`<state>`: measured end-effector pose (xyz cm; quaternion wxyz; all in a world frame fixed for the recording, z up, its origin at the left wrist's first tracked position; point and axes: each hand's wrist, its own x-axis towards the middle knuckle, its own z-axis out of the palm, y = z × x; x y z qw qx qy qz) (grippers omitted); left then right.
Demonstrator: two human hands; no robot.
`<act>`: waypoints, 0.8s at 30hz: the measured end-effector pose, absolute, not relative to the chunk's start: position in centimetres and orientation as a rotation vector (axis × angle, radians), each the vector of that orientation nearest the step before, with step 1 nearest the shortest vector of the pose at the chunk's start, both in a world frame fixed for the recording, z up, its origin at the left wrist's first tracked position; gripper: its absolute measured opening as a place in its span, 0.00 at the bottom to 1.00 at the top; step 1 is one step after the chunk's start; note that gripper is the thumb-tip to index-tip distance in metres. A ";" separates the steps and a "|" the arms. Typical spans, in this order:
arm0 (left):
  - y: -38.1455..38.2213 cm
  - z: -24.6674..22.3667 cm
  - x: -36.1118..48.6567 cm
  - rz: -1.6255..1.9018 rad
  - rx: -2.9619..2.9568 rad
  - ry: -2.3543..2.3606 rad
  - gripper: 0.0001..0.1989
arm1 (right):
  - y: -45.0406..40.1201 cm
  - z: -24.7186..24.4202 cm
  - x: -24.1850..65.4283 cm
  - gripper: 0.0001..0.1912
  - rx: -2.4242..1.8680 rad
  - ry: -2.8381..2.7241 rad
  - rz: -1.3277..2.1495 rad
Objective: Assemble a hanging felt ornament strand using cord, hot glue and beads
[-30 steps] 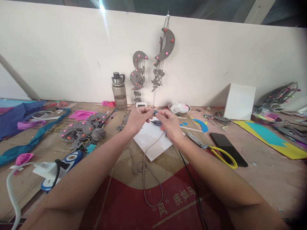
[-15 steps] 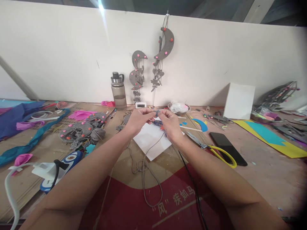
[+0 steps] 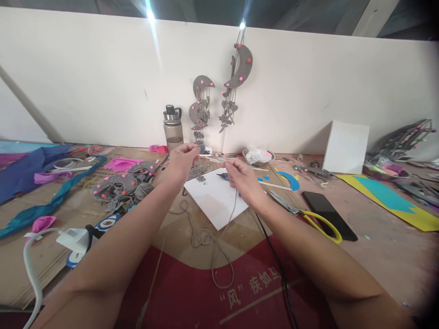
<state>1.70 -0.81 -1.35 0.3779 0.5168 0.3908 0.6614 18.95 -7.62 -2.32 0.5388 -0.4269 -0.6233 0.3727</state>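
Note:
My left hand (image 3: 181,162) pinches a small grey-blue piece (image 3: 202,148) between thumb and fingertips, above the far side of a white board (image 3: 216,208). To its right, my right hand (image 3: 244,180) is closed in a pinch on a thin grey cord (image 3: 234,205), which trails down over the board and loops on the cardboard. A short stretch of cord appears to run from the right fingertips toward the left hand. Under the right fingers sits a dark bluish piece (image 3: 223,176), partly covered. A small grey felt cutout (image 3: 200,178) lies on the board.
Yellow-handled scissors (image 3: 313,221) and a black phone (image 3: 329,214) lie right. Grey felt moons with pink balls (image 3: 126,183) are piled left, near a white plug (image 3: 73,241). A bottle (image 3: 173,128) stands at the wall, beside hanging moon ornaments (image 3: 243,68). A black cable (image 3: 274,260) crosses the cardboard.
My hands have parted from being together over the board. The left moved left and up with the small piece; the right stayed near the board, drawing cord. The view shifted slightly.

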 end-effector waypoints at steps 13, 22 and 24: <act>0.6 -0.5 -0.8 1.662 0.687 0.597 0.03 | -13.3 4.4 20.4 0.19 -0.893 -2.140 0.589; 0.0 -1.0 0.5 1.633 0.870 0.586 0.11 | -5.2 -3.5 23.9 0.17 -2.052 -2.167 0.076; -0.1 -1.3 0.7 1.633 0.906 0.596 0.12 | -4.6 -5.1 24.0 0.14 -2.032 -2.131 0.069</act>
